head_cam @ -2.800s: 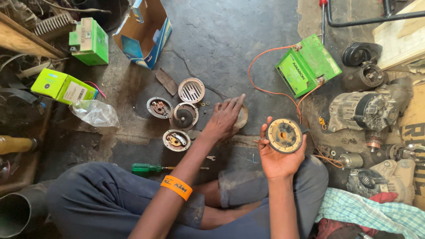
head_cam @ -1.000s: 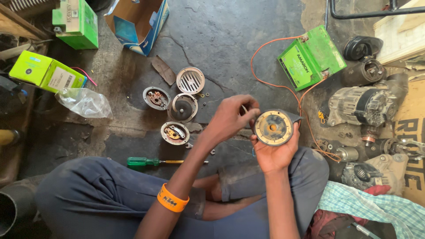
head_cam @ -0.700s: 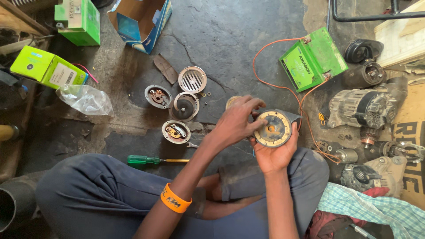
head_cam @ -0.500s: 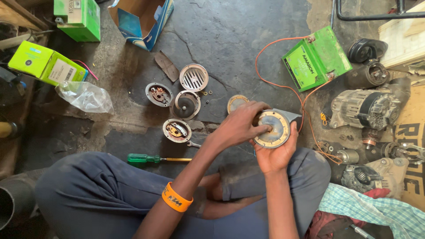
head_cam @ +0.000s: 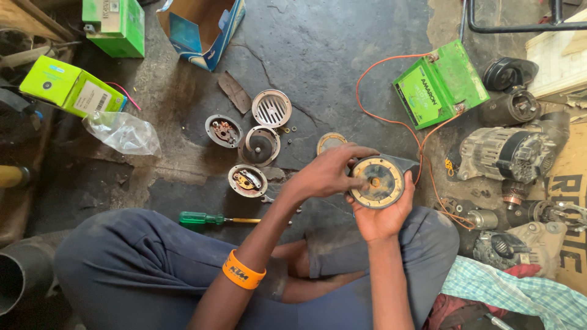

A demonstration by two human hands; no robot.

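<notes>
Holding the round horn body (head_cam: 378,182) in your right hand (head_cam: 380,214), you keep it face up over your lap, with the fingers curled around its rim from below. Your left hand (head_cam: 327,173) reaches across, and its fingertips (head_cam: 361,181) are pressed together on the yellowish disc, close to the centre; whether they pinch a small part there, I cannot tell. The step in hand looks like work on the centre of this horn, seating or adjusting something by feel.

The other parts lie on the floor just in front of you: a grille (head_cam: 271,107), a plain cover (head_cam: 262,145), two contact plates (head_cam: 223,130) (head_cam: 247,180) and a thin ring (head_cam: 331,142). A green screwdriver (head_cam: 211,218) lies near your left knee, and the green battery (head_cam: 440,82) with its orange wire (head_cam: 379,119) is to the right.

The next move, in my judgement, calls for a steady right hand, so the body does not tilt, and for a light, exact touch from the left fingers.
</notes>
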